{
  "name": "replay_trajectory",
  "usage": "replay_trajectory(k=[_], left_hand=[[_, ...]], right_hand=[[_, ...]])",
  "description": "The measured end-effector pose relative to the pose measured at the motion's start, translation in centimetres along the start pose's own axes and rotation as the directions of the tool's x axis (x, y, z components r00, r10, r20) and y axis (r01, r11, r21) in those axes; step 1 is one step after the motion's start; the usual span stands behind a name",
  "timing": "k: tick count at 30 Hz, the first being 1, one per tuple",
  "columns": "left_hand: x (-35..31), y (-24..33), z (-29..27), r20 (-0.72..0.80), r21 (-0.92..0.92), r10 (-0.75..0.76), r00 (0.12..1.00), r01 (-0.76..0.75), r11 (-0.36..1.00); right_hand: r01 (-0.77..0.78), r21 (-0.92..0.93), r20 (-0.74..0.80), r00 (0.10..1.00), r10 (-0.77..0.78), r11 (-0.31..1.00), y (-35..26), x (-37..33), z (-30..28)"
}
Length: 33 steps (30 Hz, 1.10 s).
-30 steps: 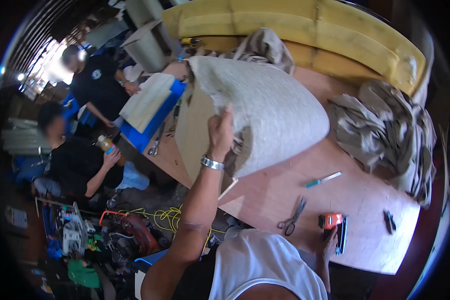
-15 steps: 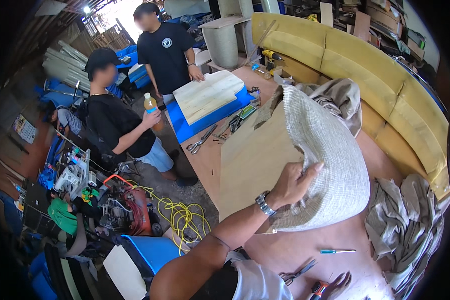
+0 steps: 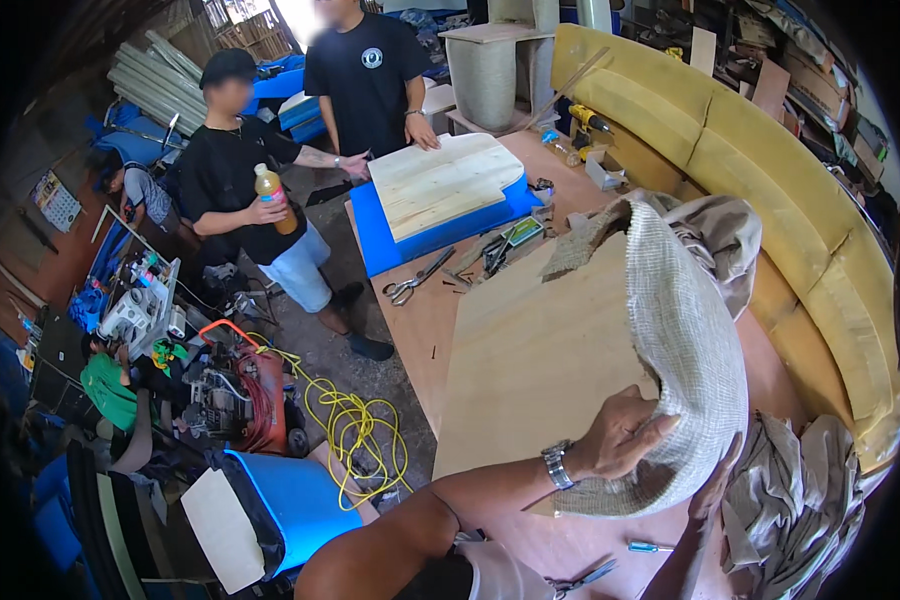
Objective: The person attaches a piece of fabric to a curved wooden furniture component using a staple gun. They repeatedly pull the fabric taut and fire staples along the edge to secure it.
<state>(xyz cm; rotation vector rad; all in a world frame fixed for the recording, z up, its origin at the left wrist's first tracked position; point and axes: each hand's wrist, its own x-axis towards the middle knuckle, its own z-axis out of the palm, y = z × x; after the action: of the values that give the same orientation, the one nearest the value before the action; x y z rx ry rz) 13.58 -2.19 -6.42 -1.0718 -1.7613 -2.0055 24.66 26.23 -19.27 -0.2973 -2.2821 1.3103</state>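
Observation:
A light wooden panel [image 3: 540, 360] lies on the table with its curved side wrapped in grey-beige woven fabric [image 3: 695, 370]. The fabric's loose edge stands up along the panel. My left hand [image 3: 620, 435], with a metal watch at the wrist, is closed on that edge near the front corner. On the outer side, my right hand [image 3: 712, 485] rests against the fabric with its fingers stretched along it; part of it is in shadow. Close to my right forearm lies a teal-handled screwdriver [image 3: 650, 547]. Black-handled scissors [image 3: 582, 578] sit at the table's near edge.
A curved yellow foam backrest [image 3: 740, 150] borders the table's far right. Crumpled grey cloth [image 3: 795, 500] is piled at right. Metal scissors [image 3: 415, 280] and small tools lie beyond the panel. Two people stand across the table, one holding a bottle [image 3: 275, 200]. Yellow hose [image 3: 355, 430] coils on the floor.
My right hand has come up from the table near the tools to the fabric's outer side. My left hand still grips the edge. The person with the bottle has stretched an arm toward the table.

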Motion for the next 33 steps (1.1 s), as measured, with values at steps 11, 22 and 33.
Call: replay_trajectory(k=[11, 22, 33], left_hand=[[-2.4, -3.5, 0.2, -0.006, 0.42, 0.155, 0.988, -0.139, 0.897], [1.9, 4.2, 1.0, 0.063, 0.175, -0.349, 0.935, 0.334, 0.926], [1.7, 3.3, -0.3, -0.091, 0.212, -0.25, 0.964, 0.264, 0.941]], right_hand=[[0.402, -0.193, 0.299, 0.893, -0.336, 0.895, -23.7, 1.9, 5.0], [-0.421, 0.034, -0.546, 0.752, 0.369, 0.907, 0.8, -22.4, -6.2], [-0.703, -0.587, -0.417, 0.688, 0.594, 0.402, 2.7, -45.7, -9.9]])
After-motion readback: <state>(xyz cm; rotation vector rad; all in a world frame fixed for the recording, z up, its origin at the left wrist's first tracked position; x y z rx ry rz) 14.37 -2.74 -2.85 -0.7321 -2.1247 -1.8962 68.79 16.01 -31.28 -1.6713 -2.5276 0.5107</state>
